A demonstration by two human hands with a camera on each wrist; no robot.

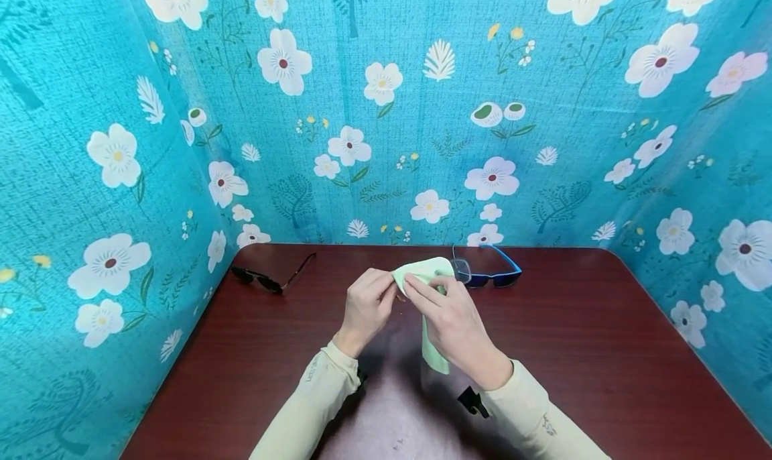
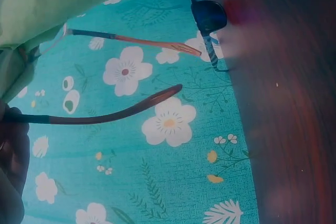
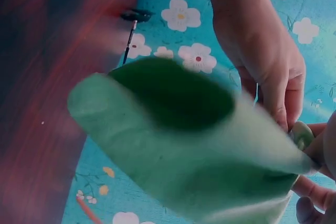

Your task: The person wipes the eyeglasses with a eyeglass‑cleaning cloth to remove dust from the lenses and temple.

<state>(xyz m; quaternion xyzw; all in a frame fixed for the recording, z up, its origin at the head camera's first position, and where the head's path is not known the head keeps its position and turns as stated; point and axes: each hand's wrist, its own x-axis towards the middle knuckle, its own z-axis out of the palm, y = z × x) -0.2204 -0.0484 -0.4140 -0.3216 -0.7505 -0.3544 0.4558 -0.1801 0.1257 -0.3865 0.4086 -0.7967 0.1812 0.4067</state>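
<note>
And out on the far left of the green cloth (image 1: 429, 267), black sunglasses (image 1: 265, 284) sit on the dark red-brown worktop (image 1: 573, 366), one temple stretched toward the back edge. Moving in, here's the left hand (image 1: 366, 304), right up at the cloth's left end, thumb and fingers pinching the eyeglasses (image 1: 462, 271) there. Their brown-tipped temples (image 2: 126, 113) poke out beneath the cloth, and a clear lens peeks from its right end! In the middle, the cloth itself wraps over the frame, one long tail hanging down. Just below and right of the cloth comes the right hand (image 1: 455, 316), fingers bent over the fabric, gripping it against the eyeglasses. Further right of the cloth, blue-framed sunglasses (image 1: 503, 281) rest near the worktop's back edge, and behind everything runs the flowered turquoise curtain (image 1: 386, 151).
</note>
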